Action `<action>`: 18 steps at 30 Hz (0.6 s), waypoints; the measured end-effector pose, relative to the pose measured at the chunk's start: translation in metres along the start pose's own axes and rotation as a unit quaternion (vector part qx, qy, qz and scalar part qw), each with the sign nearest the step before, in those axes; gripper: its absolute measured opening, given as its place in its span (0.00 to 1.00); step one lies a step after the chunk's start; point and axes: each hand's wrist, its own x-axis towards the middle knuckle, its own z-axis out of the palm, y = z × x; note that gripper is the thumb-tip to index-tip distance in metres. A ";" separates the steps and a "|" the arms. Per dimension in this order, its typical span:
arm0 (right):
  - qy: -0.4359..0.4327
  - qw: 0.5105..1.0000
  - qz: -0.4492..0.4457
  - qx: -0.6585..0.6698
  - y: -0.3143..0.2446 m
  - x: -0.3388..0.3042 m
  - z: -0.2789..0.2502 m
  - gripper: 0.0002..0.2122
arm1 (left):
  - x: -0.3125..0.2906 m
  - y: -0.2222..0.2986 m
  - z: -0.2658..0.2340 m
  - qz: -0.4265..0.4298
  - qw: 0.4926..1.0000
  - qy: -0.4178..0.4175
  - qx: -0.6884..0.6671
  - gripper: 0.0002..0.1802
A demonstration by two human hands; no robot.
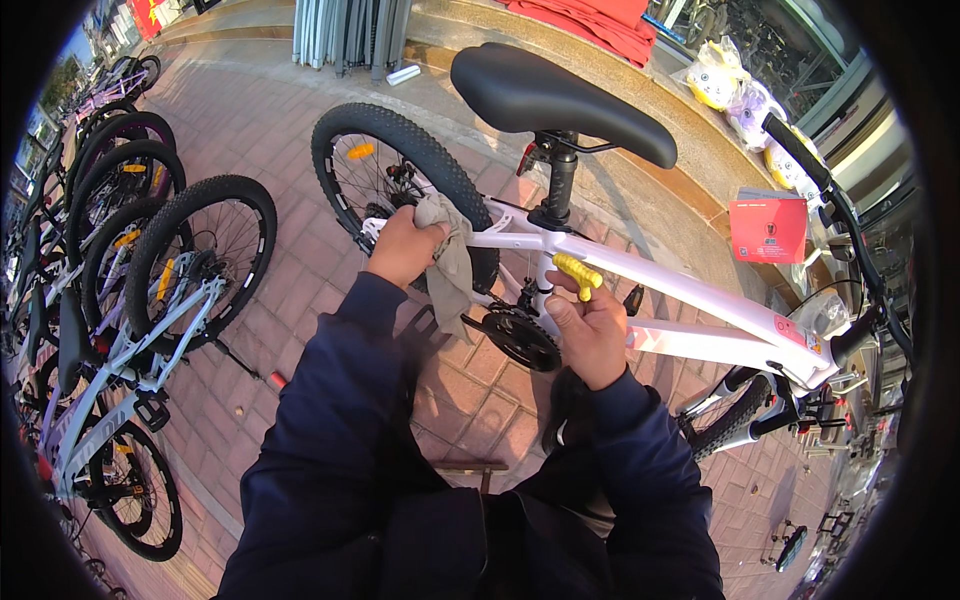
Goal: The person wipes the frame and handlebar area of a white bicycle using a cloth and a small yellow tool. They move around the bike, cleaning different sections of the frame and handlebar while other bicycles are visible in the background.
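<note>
A white-pink bicycle [690, 285] stands across in front of me, its black saddle [560, 95] at the top and its knobby rear wheel [345, 125] to the left. My left hand [405, 248] is closed on a grey cloth [450, 262], pressed against the frame tubes beside the rear wheel. The cloth hangs down toward the black crank and chainring [520, 338]. My right hand [594, 330] is closed on a small yellow ribbed object [578, 272] with a bent end, close to the seat tube. Its kind is not clear, and my fingers partly cover it.
Several bicycles [150, 300] are parked along the left. A red card [768, 230] hangs near the handlebar [830, 190]. Stone steps [440, 45] rise behind, with grey metal poles [345, 35], red fabric [590, 28] and bagged plush toys [750, 110]. Brick paving [470, 410] lies below.
</note>
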 end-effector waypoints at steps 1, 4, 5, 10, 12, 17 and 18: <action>0.006 1.000 -0.007 -0.006 0.000 0.000 0.000 0.20 | 0.009 -0.008 0.001 0.079 0.991 0.062 0.085 0.20; 0.008 0.998 -0.031 -0.048 -0.001 0.001 0.001 0.18 | 0.024 -0.025 0.015 0.162 0.954 0.138 0.210 0.18; 0.009 0.997 -0.042 -0.061 -0.002 0.001 0.001 0.18 | 0.027 -0.027 0.022 0.157 0.949 0.141 0.233 0.17; 0.032 0.999 -0.014 -0.008 -0.004 0.000 0.000 0.17 | 0.015 -0.008 0.043 0.172 0.948 0.107 0.247 0.15; 0.044 0.999 -0.002 0.008 -0.004 0.001 -0.001 0.16 | 0.003 0.003 0.054 0.147 0.956 0.057 0.246 0.15; 0.047 0.998 -0.012 0.038 -0.004 0.000 -0.005 0.17 | -0.016 0.014 0.090 0.304 0.926 0.055 0.218 0.15; 0.048 0.998 -0.013 0.037 -0.004 0.000 -0.005 0.17 | -0.015 0.014 0.091 0.312 0.925 0.056 0.208 0.14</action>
